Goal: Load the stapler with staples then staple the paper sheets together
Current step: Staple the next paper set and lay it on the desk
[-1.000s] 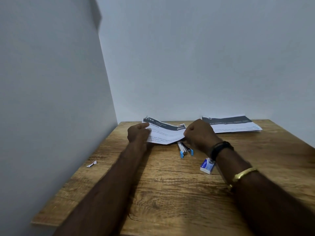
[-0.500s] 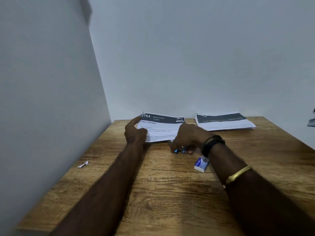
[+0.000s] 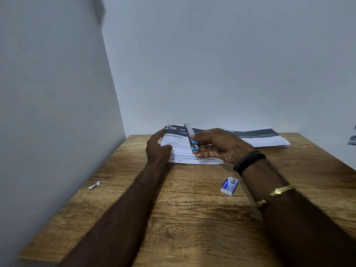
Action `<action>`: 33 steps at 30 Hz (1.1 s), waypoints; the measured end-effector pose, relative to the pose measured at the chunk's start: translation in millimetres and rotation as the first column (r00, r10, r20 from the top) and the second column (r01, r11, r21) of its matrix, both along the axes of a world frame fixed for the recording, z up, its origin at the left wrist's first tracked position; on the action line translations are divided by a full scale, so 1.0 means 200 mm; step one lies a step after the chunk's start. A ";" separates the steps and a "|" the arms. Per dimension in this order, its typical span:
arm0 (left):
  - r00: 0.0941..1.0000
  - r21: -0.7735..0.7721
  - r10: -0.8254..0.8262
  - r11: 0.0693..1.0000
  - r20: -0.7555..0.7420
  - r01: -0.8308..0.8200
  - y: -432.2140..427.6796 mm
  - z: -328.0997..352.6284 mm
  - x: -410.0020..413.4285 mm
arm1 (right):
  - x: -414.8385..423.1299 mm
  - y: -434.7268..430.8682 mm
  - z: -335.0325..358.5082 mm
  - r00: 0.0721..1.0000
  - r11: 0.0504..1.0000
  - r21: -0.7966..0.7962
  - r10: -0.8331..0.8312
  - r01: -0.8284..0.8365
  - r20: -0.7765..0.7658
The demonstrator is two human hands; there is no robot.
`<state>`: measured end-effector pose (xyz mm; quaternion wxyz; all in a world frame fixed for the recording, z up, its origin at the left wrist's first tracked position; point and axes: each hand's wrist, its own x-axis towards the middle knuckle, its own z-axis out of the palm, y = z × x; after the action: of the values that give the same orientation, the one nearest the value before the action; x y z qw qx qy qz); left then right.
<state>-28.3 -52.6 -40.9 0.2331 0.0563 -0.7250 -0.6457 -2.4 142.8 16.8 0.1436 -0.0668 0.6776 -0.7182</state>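
while the right hand (image 3: 219,145) pinches the opened stapler (image 3: 193,145) over the paper sheets (image 3: 200,160) at frame centre and the left hand (image 3: 157,149) grips their left edge, the tilted open stapler could spill its load.

A plain desk corner, office-like

A wood-grain counter (image 3: 185,218) sits against bare pale walls (image 3: 221,64); printed sheets (image 3: 265,138) lie at the far right, a staple box (image 3: 229,186) nearer.

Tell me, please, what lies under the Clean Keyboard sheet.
The sheet rests its near edge on the table; the left hand grips its left edge. Anything beneath its middle is covered.
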 end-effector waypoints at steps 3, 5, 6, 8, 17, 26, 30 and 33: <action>0.992 -0.129 -0.100 0.988 -0.079 0.089 0.03 0.01 0.03 | -0.02 -0.04 -0.03 0.982 0.987 -0.061 -0.152 0.145 -0.116; 0.980 -0.199 -0.165 0.970 -0.113 0.141 0.04 0.02 0.04 | -0.03 -0.05 -0.04 0.952 0.972 -0.087 -0.230 0.216 -0.203; 0.972 -0.217 -0.199 0.961 -0.124 0.170 0.04 0.02 0.05 | -0.03 -0.05 -0.05 0.935 0.966 -0.094 -0.257 0.241 -0.246; 0.957 -0.238 -0.254 0.947 -0.140 0.216 0.06 0.02 0.07 | -0.03 -0.04 -0.05 0.900 0.954 -0.116 -0.300 0.277 -0.317; 0.904 -0.427 -0.331 0.883 -0.269 0.196 0.12 0.03 0.13 | -0.07 -0.03 -0.07 0.749 0.923 -0.057 -0.345 0.382 -0.566; 0.857 -0.487 -0.328 0.867 -0.396 0.106 0.11 0.02 0.12 | -0.09 0.00 -0.08 0.672 0.909 0.159 -0.159 0.386 -0.723; 0.861 -0.481 -0.308 0.872 -0.404 0.087 0.11 0.02 0.11 | -0.10 0.00 -0.07 0.678 0.893 0.203 -0.141 0.401 -0.721; 0.863 -0.490 -0.298 0.869 -0.408 0.068 0.12 0.03 0.12 | -0.09 -0.01 -0.08 0.656 0.865 0.213 -0.164 0.455 -0.737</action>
<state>-4.1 -28.5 -35.9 0.3444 -0.2300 -0.7800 -0.4691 -21.0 141.7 1.3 -0.2396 -0.1842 0.8070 -0.5073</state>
